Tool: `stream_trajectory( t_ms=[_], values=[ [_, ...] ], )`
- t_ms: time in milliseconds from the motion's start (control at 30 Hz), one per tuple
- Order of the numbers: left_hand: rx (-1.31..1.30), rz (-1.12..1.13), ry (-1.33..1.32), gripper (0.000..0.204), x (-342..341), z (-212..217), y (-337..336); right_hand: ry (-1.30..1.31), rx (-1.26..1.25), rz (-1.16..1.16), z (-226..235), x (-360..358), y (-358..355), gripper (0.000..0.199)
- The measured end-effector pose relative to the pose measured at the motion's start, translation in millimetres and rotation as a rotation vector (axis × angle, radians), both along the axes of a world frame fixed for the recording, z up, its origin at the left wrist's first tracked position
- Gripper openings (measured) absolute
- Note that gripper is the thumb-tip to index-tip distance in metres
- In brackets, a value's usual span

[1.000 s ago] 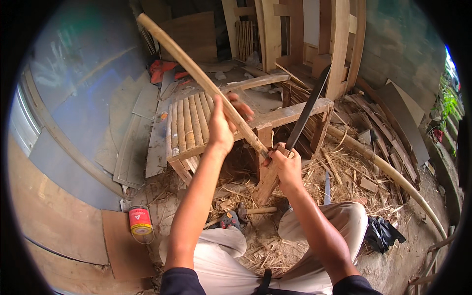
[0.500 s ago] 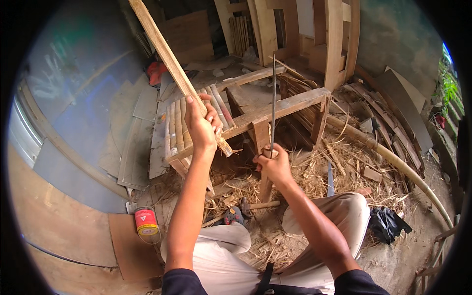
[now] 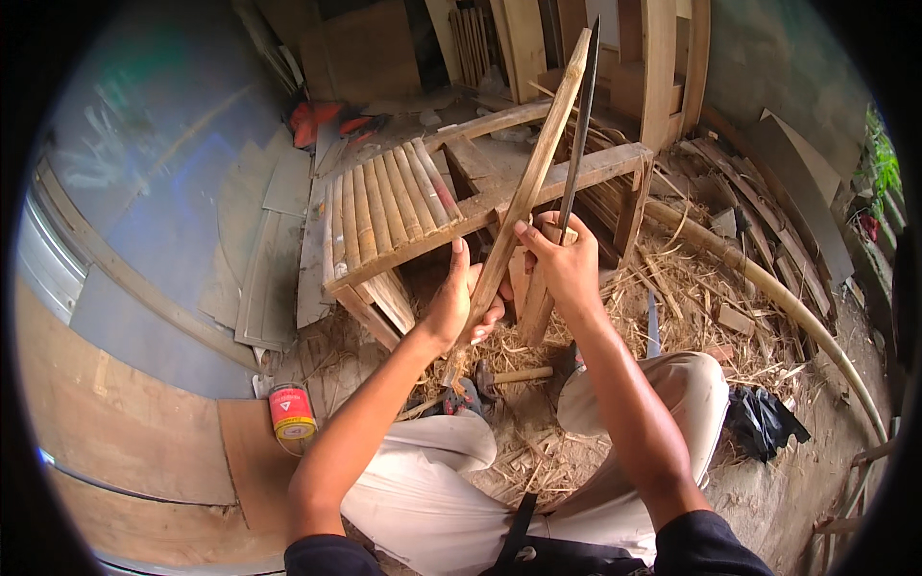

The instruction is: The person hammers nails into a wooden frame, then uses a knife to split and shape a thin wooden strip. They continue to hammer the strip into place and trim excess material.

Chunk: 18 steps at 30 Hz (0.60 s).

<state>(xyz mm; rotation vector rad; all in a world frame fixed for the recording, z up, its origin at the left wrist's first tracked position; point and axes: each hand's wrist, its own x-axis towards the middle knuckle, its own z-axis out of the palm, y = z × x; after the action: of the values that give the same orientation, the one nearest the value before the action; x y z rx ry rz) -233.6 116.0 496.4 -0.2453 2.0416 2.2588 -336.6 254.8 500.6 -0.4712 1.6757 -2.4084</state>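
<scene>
Before us stands a wooden frame [image 3: 607, 168], bamboo slats [image 3: 392, 206] covering its left part, and a long bamboo pole [image 3: 764, 271] curves along the right side. Between us and the frame, we hold a bamboo strip [image 3: 545, 144] aslant, our left hand [image 3: 461, 302] curled around its lower part. Just beside it, a machete [image 3: 579, 134] points upward; our right hand [image 3: 567, 261] grips its handle, thumb against the strip. A black plastic bag [image 3: 764, 422] lies near our right knee, a red-and-yellow can [image 3: 291, 411] sits to our left, and a hammer [image 3: 521, 375] rests among shavings [image 3: 528, 466].
</scene>
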Motion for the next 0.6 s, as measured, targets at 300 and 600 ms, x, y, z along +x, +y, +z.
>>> stream_trajectory(
  t_ms=[300, 600],
  values=[
    [-0.030, -0.025, -0.051, 0.081, 23.0, -8.1, -8.0, -0.099, 0.032, 0.125, 1.9, -10.2, -10.2, 0.028],
    [0.302, 0.031, -0.028, 0.052, 38.5, -21.8, 8.8, 0.209, 0.258, -0.134, 14.8, -70.2, -7.9, 0.024]
  ],
)
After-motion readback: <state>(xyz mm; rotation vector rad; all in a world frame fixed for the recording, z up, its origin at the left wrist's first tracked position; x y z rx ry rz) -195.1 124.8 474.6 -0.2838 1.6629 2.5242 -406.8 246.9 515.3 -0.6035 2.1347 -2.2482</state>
